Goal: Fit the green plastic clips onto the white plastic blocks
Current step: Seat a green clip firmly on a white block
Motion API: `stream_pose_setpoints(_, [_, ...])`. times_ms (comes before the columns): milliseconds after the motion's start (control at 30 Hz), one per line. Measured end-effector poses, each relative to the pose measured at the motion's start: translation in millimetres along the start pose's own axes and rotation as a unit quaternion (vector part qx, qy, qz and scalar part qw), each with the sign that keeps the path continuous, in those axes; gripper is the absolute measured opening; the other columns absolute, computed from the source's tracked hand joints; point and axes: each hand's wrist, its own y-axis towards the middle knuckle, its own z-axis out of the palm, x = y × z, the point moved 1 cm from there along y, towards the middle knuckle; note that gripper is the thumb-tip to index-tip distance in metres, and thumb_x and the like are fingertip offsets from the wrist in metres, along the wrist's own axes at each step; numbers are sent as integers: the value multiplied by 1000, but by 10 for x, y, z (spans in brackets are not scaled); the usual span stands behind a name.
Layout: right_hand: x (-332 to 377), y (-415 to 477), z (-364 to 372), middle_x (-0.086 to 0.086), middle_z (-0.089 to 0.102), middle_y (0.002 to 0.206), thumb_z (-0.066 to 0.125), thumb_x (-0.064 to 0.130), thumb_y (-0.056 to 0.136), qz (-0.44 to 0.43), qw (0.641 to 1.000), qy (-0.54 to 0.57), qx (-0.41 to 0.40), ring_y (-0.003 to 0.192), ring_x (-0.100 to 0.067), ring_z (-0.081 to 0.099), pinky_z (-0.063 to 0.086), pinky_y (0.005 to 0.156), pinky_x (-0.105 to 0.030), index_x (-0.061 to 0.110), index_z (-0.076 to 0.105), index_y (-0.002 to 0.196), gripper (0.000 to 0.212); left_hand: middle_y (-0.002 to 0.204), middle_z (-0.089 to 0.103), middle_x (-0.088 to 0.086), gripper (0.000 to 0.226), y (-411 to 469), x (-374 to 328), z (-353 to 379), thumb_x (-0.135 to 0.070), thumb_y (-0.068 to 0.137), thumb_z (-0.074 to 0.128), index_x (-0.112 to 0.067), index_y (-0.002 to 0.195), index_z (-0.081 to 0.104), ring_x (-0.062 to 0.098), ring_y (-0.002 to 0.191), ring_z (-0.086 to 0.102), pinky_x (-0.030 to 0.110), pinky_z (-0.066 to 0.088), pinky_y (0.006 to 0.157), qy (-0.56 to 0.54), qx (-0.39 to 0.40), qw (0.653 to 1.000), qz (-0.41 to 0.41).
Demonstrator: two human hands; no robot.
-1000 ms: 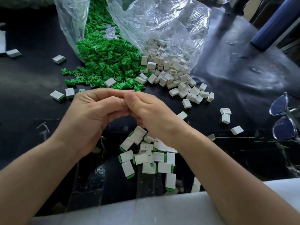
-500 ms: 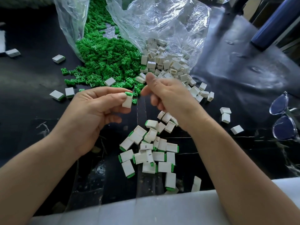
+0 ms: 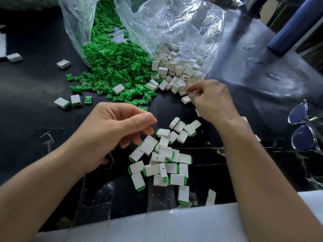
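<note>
many green clips (image 3: 111, 67), white blocks (image 3: 176, 67) hollow-ended, fitted ones (image 3: 162, 159) green-tipped

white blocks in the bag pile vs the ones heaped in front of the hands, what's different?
1. The bag-pile blocks are bare white, some showing an open slot; the near heap blocks each have a green clip at one end.
2. The bag-pile blocks spill from the clear plastic bag beside loose green clips; the near heap lies on the open black table.

Shared: same small white rectangular shape.
</note>
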Motion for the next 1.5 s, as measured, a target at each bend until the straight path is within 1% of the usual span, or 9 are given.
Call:
stream_pose_setpoints(167, [0, 7, 80, -4, 47, 128, 58, 10, 87, -22, 997, -70, 32, 119, -25, 46, 35, 103, -35, 28, 64, 113, 32, 63, 69, 4, 29, 16, -1, -18, -42, 53, 67, -19, 68, 75, 6, 46, 54, 14, 37, 38, -31, -40, 999, -5])
stream_pose_setpoints(333, [-3, 23, 106, -5, 45, 125, 58, 13, 88, -32, 993, -105, 32, 117, -26, 45, 36, 96, -35, 22, 63, 105, 19, 61, 69, 4, 22, 38, 12, -48, -36, 55, 66, -18, 65, 75, 7, 45, 55, 15, 38, 39, -45, -70, 996, -20])
stream_pose_setpoints(467, [73, -29, 89, -4, 58, 107, 57, 17, 89, -81, 997, -16, 8, 101, -21, 54, 40, 88, -29, 16, 61, 100, 11, 62, 69, 3, 17, 57, 39, -53, -29, 58, 64, -17, 64, 75, 7, 46, 57, 14, 38, 39, -52, -101, 993, -40])
stream_pose_setpoints(633, [357, -262, 131, 3, 59, 85, 61, 14, 87, -189, 971, 141, 38, 75, -8, 54, 44, 70, -14, 10, 63, 96, 10, 68, 71, 1, 27, 79, 61, -63, -26, 59, 64, -15, 84, 68, 7, 51, 63, 14, 44, 41, -68, -129, 987, -60])
stream_pose_setpoints(767, [492, -400, 204, -2, 58, 80, 68, 8, 80, -262, 943, 196, 55, 74, -19, 56, 47, 69, -27, 1, 61, 91, 15, 73, 72, 1, 40, 83, 63, -46, -30, 51, 68, -15, 88, 66, 8, 55, 65, 15, 48, 44, -77, -121, 988, -62])
stream_pose_setpoints(1000, [512, -424, 206, 0, 58, 79, 69, 4, 78, -298, 929, 204, 75, 71, -14, 57, 47, 67, -23, -1, 63, 88, 13, 61, 69, 1, 24, 82, 70, -70, -22, 59, 64, -12, 80, 68, 8, 50, 62, 14, 46, 43, -62, -135, 988, -43])
stream_pose_setpoints(1133, [442, -323, 224, -3, 61, 94, 61, 13, 87, -227, 964, 131, 42, 87, -16, 55, 43, 82, -26, 8, 64, 106, 20, 64, 71, 2, 21, 94, 78, -60, -22, 59, 64, -12, 77, 68, 8, 50, 63, 14, 46, 43, -53, -144, 987, -45])
stream_pose_setpoints(1267, [382, -254, 355, -5, 52, 117, 49, 22, 94, -205, 975, -15, 86, 116, -21, 43, 31, 95, -29, 23, 45, 135, 41, 65, 71, 3, 22, 93, 78, -56, -22, 57, 65, -13, 77, 68, 9, 51, 63, 14, 47, 43, -55, -141, 987, -48])
stream_pose_setpoints(1500, [383, -209, 431, -6, 45, 118, 49, 21, 94, -204, 972, -71, 89, 116, -25, 41, 33, 93, -32, 22, 43, 134, 40, 66, 72, 3, 21, 94, 81, -49, -22, 57, 65, -14, 76, 69, 9, 51, 64, 14, 47, 44, -59, -138, 987, -51])
